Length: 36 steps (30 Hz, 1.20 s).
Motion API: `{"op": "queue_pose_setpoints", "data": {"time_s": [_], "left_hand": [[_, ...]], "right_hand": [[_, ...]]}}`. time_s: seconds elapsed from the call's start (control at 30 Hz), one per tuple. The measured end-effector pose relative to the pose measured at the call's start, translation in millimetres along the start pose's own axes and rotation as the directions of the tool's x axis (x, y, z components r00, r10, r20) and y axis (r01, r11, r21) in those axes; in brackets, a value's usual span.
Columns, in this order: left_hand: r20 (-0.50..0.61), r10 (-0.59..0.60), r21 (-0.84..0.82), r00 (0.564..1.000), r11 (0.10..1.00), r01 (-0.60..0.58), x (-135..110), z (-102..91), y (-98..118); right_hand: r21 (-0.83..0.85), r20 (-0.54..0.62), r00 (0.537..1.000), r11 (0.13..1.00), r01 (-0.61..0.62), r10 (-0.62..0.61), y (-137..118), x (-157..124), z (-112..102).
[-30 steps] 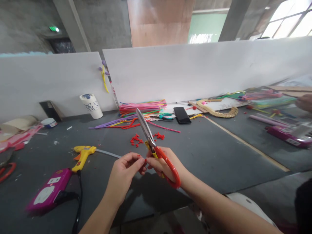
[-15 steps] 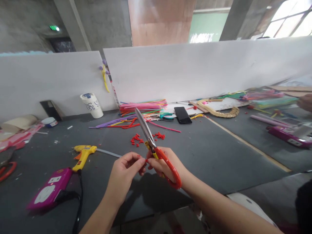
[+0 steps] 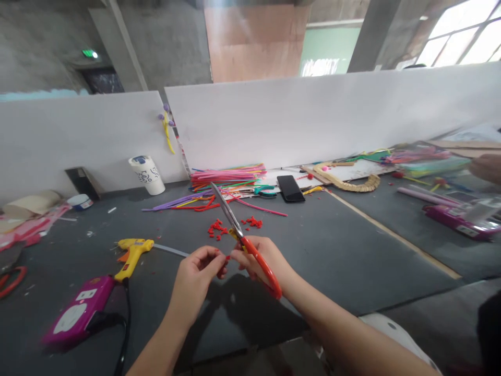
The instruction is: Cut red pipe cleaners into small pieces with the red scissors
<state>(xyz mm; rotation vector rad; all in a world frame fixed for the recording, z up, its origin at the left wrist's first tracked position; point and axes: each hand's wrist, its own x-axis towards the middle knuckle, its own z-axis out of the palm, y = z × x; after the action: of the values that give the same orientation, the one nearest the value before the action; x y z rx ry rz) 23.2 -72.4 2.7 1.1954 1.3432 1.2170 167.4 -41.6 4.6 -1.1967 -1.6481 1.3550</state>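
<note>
My left hand is closed in a pinch on a small red fuzzy piece, which looks like pipe cleaner. Just right of it, my right hand grips red-handled scissors, blades pointing up and away to the left. Something yellow shows by the scissors' pivot, partly hidden by the fingers. Beyond the hands lie two loose clusters of red snippets on the dark table.
A yellow glue gun leans on a purple power strip at left. Pipe cleaners, teal-handled pliers and a phone lie toward the white panel. A white cup stands back left; another person's hand is far right.
My fingertips have drawn slightly apart, the red piece staying in my left hand's pinch. The scissors have shifted a little left with my right hand. The camera view has tilted slightly.
</note>
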Motion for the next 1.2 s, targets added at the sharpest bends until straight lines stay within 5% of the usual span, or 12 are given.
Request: {"op": "queue_pose_setpoints", "data": {"time_s": [0.13,0.23,0.3,0.53,0.77,0.93,1.2], "left_hand": [[-0.050,0.041,0.160,0.998,0.987,-0.032,11,-3.5,0],[-0.004,0.125,0.441,0.992,0.891,-0.111,26,-3.2,-1],[0.048,0.170,0.596,0.984,0.786,-0.165,42,1.2,-3],[0.152,0.140,0.751,0.979,0.627,-0.206,108,39.7,-17],[0.206,0.050,0.813,0.977,0.546,-0.200,130,52.6,-30],[0.157,0.147,0.838,0.977,0.503,-0.210,121,36.4,-16],[0.046,0.220,0.893,0.974,0.429,-0.139,99,-22.9,-9]], "right_hand": [[-0.326,-0.186,0.971,0.942,0.084,-0.151,0,12,-28],[-0.545,-0.295,0.935,0.838,0.003,-0.195,0,19,-51],[-0.568,-0.328,0.928,0.822,-0.044,-0.177,1,23,-61],[-0.549,-0.359,0.921,0.832,-0.079,-0.149,4,26,-67],[-0.547,-0.357,0.924,0.833,-0.087,-0.138,0,25,-64],[-0.555,-0.342,0.930,0.828,-0.086,-0.133,-1,26,-63],[-0.652,-0.325,0.936,0.749,-0.119,-0.134,1,27,-55]]}}
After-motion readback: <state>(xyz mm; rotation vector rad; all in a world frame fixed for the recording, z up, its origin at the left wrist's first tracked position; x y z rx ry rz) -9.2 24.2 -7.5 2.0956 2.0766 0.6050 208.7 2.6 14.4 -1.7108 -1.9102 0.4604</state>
